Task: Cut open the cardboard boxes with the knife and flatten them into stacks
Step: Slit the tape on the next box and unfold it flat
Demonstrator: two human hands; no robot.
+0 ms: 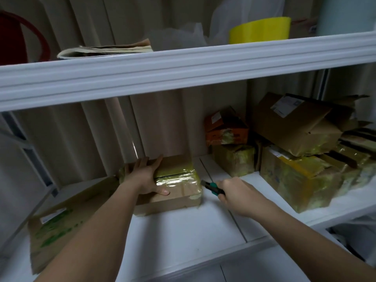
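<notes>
Gripping the knife [212,188] in a closed fist, the right hand [236,195] holds its blade tip just beside the right end of the taped box [179,192]. The left hand [142,176] lies flat on the box top, fingers spread, pinning it to the shelf [183,231] near the back wall. One flattened sheet [61,220] lies toward the shelf's left edge; several uncut boxes [295,159] pile in its right back corner, so most work seems left.

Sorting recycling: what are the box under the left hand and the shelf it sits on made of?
The small brown box looks like matte corrugated cardboard, wrapped in glossy yellowish plastic tape that glints. The white shelf looks like smooth painted metal or laminate; which one is unclear.
</notes>
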